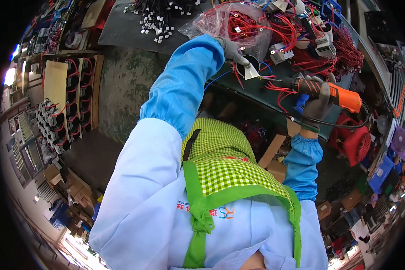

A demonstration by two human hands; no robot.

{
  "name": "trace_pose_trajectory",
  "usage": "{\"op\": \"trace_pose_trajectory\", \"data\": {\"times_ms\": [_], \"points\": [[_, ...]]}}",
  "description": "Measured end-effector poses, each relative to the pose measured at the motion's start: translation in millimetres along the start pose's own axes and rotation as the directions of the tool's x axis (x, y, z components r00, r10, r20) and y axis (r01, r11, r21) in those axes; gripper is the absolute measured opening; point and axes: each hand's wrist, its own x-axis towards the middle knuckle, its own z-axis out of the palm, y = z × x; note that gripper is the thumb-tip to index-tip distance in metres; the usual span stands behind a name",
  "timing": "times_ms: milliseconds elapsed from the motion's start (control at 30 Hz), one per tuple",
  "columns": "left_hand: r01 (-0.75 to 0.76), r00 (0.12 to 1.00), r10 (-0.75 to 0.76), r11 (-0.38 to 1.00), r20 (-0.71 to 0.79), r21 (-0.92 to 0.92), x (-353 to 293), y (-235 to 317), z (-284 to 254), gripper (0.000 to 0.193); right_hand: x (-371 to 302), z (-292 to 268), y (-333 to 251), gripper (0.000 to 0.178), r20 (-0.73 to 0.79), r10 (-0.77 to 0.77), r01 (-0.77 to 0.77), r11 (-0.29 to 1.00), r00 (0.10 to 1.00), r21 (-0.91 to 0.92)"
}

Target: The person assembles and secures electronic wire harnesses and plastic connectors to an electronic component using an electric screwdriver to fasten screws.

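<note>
My left hand, in a grey glove, has its fingers closed on the rim of a white part with a dark round opening, held at the bench edge. Red and blue wires hang around this part. In my right hand, also gloved, is an orange and black electric screwdriver. Its tip points left toward the white part, and I cannot tell whether they touch. A black cord curves from the tool's rear end. Red wires dangle just below its nose.
Clear plastic bags with red wires lie on the bench beyond my hands. White switch-like blocks and a heap of thin red wires sit farther right. Black connectors with white ends are at the back left. A red stool stands right.
</note>
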Motion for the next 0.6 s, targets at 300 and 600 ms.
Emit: {"op": "trace_pose_trajectory", "data": {"times_ms": [300, 600], "points": [[-0.149, 0.988, 0.141, 0.98, 0.069, 0.129, 28, 12, -8, 0.062, 12, -14, 7, 0.058, -0.132, 0.14, -0.129, 0.988, 0.981, 0.089], [-0.218, 0.965, 0.21, 0.975, -0.155, -0.038, 8, -13, 25, 0.081, 14, -14, 22, 0.054, -0.233, 0.197, -0.147, 0.965, 0.952, 0.217]]}}
